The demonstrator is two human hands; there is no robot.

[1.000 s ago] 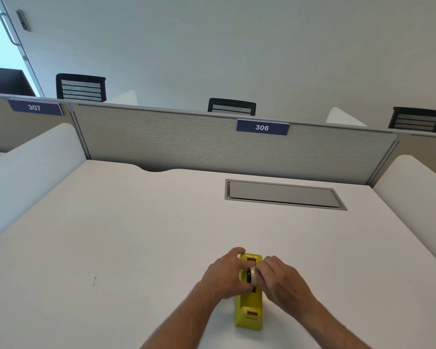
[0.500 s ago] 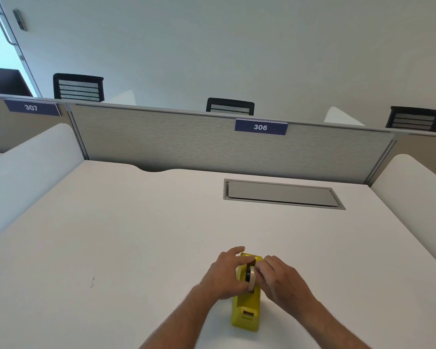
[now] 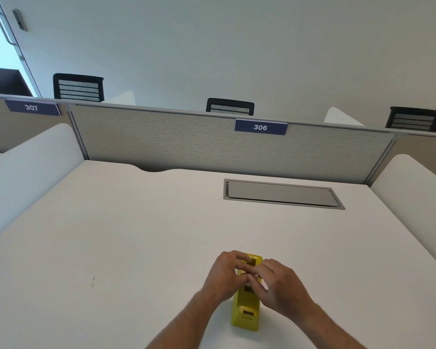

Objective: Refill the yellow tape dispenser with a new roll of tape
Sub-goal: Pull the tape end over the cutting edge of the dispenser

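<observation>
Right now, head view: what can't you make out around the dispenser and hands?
- Tape roll: covered by the left hand and right hand; seated or not, cannot tell.
- Middle of the yellow tape dispenser: hidden behind both hands' fingers.
- Grip of each hand: fingers overlap and blur.
- Forearms: cut off by the bottom edge.

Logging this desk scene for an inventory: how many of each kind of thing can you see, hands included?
Hands: 2, left and right
Dispenser: 1
Chair backs: 3
Number signs: 2, 307 and 306
Cable hatch: 1
Total: 9
</observation>
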